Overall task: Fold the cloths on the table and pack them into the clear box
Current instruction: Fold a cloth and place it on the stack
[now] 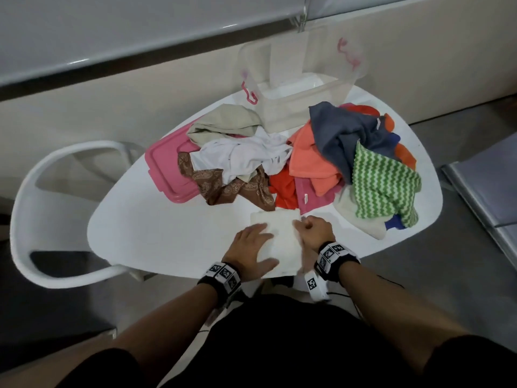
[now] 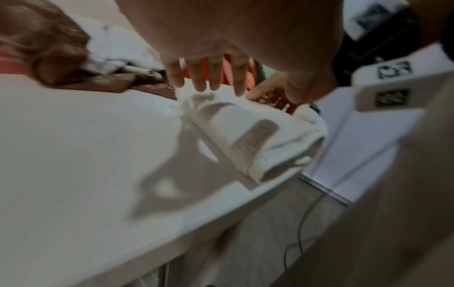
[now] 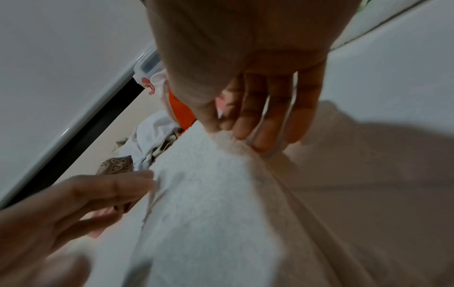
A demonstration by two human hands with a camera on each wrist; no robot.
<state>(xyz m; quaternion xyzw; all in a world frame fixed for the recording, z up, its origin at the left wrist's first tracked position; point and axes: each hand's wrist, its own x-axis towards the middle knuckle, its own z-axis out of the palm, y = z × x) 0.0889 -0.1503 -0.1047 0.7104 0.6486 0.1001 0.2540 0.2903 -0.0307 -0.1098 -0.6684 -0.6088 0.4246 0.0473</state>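
Observation:
A folded white towel (image 1: 282,242) lies at the near edge of the white table (image 1: 145,233). My left hand (image 1: 256,246) rests flat on the towel's left part, fingers straight; in the left wrist view its fingertips (image 2: 209,85) touch the towel (image 2: 258,139). My right hand (image 1: 310,228) is curled at the towel's right edge, and in the right wrist view the right hand (image 3: 228,124) pinches the towel's (image 3: 209,194) corner between thumb and fingers. The clear box (image 1: 296,105) stands open at the table's far side. Between it and me lies a heap of loose cloths (image 1: 307,158).
The heap holds a white garment (image 1: 243,158), a brown patterned cloth (image 1: 232,189), a dark blue cloth (image 1: 344,130) and a green zigzag cloth (image 1: 383,183). A pink lid (image 1: 167,169) lies at the left. A white chair (image 1: 56,191) stands left of the table.

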